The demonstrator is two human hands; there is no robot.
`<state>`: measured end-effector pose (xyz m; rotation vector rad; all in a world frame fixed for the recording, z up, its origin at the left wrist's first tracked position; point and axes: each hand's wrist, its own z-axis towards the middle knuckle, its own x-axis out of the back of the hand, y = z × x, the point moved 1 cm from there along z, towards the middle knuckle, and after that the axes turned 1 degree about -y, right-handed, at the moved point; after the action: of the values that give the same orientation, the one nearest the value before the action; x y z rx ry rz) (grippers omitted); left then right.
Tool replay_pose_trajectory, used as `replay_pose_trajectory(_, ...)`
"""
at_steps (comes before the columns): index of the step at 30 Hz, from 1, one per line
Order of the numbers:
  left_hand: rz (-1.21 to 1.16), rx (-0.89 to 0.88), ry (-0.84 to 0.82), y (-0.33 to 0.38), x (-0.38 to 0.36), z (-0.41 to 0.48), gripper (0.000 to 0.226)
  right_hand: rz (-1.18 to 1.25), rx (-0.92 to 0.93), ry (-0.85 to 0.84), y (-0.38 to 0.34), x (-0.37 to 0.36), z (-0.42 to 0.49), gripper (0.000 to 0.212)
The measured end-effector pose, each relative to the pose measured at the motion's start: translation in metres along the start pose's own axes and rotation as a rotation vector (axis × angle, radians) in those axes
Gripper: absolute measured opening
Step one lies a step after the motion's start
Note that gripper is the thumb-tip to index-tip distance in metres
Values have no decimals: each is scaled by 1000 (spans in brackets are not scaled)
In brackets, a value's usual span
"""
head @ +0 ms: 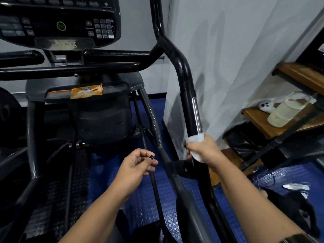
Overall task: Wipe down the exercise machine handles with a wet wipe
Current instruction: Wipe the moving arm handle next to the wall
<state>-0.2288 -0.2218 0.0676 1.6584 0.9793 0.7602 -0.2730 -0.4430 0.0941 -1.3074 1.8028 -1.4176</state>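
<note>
Wet wipe (195, 137) mostly under right hand (205, 150)

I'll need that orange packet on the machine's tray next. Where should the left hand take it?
Likely pinch its near long edge with the left hand, coming from the front: the orange packet lies flat, lengthwise across the tray, and a crossbar runs above it, crowding a straight-down reach.

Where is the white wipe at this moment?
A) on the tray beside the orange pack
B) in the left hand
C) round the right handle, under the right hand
C: the right hand grips the wipe round the handle, just below the chrome strip.
</note>
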Motion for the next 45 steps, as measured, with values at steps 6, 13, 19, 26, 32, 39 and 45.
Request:
replay_pose_trajectory(6,19,-11,-8,11,7,13,12,-364,109,353,16,-12,-20,31)
replay_pose_trajectory(13,20,-15,-19,16,10,24,12,-692,219,491,13,-23,-23,46)
replay_pose_trajectory(19,43,7,-49,8,3,23,13,-686,278,537,-28,-28,-2,43)
replay_pose_trajectory(26,33,3,-21,5,5,16,12,-636,348,544,-94,-35,35,36)
replay_pose_trajectory(32,19,25,-9,-6,4,6,12,-464,259,347,-134,-28,54,11)
replay_pose_trajectory(39,6,10,2,-12,-6,-21,12,-113,189,57,-135,-17,60,21)
replay_pose_trajectory(45,3,0,38,-22,-12,-52,12,22,187,56,-108,-15,43,23)
